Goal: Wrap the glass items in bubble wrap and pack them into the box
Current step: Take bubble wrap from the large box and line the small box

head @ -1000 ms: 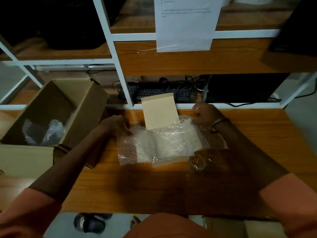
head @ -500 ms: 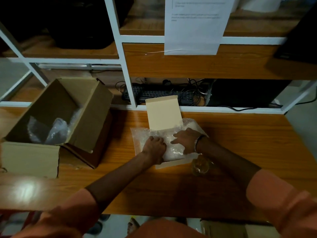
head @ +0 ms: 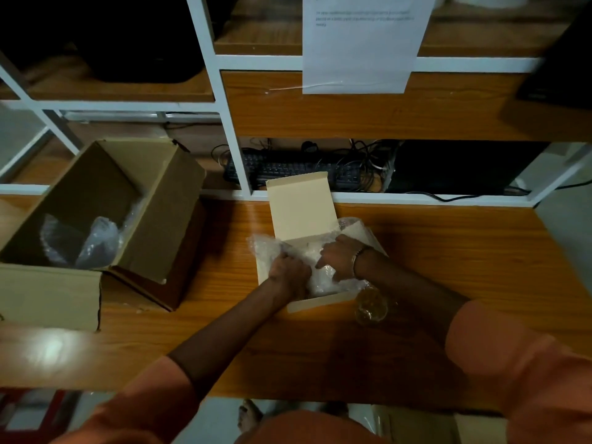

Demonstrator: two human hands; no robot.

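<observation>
A small cream box [head: 301, 208] stands open on the wooden table, its lid flap up at the back. Bubble wrap [head: 323, 277] fills it and spills over the left and right sides. My left hand [head: 288, 277] is closed on the bubble wrap at the box's left front. My right hand [head: 336, 256] presses down on the wrap in the middle of the box, a bracelet on its wrist. A clear glass [head: 370, 306] stands unwrapped on the table just right of the box's front corner, under my right forearm.
A large brown cardboard box [head: 160, 219] lies open at the left with bubble wrap [head: 83, 241] inside. A white-framed shelf [head: 237, 149] rises behind the table, with a keyboard [head: 288, 169], cables and a hanging paper sheet [head: 362, 43].
Both hands came in from the far edges of the spread sheet and pushed the bubble wrap down into the small box; over the last half second they barely moved.
</observation>
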